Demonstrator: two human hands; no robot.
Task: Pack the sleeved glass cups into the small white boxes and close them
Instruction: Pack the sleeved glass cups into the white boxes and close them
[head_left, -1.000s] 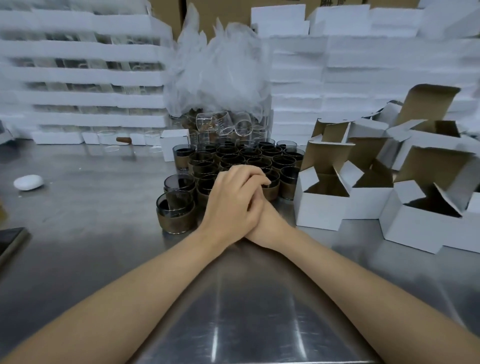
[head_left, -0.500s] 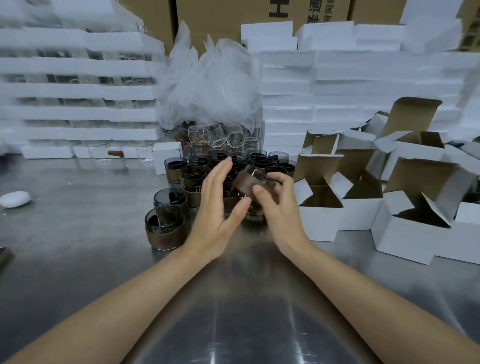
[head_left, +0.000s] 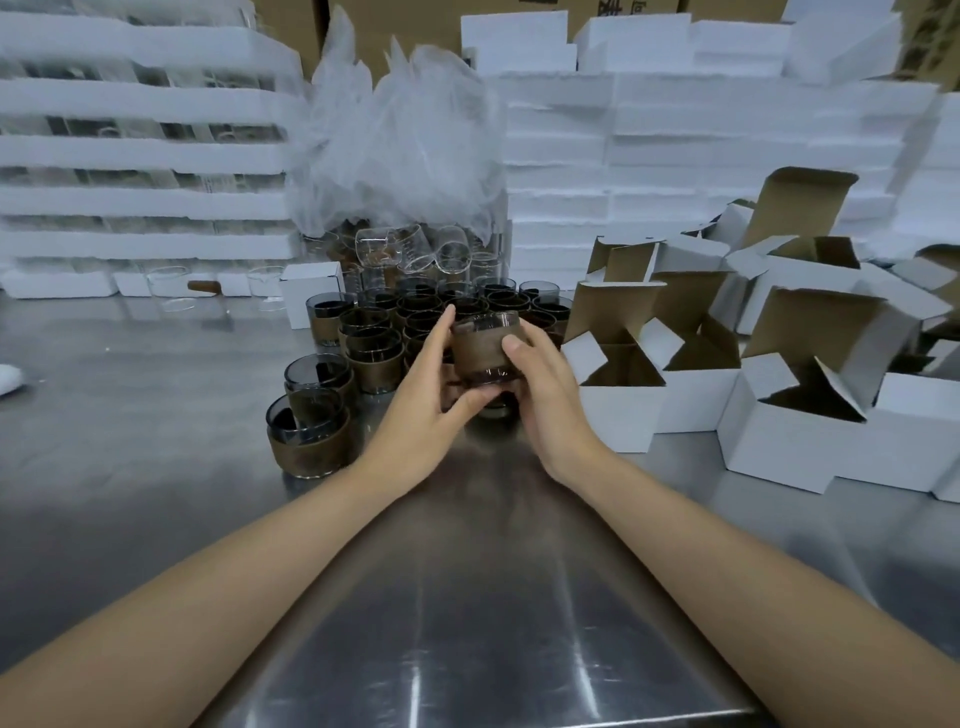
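Both hands, left hand (head_left: 415, 410) and right hand (head_left: 545, 395), grasp one sleeved cup (head_left: 485, 349) mid-frame, while open white boxes (head_left: 618, 410) at right look unfilled.

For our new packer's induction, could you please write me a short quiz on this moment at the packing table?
1. True or false: the left hand and the right hand both hold one brown-sleeved glass cup.
2. Multiple choice: on which side of that cup does the nearest open small white cardboard box stand? A) left B) right C) directly beneath
3. Fill in: the lone closed white box stands to the ____ of the clustered sleeved cups.

Key: 1 true; 2 B; 3 left.
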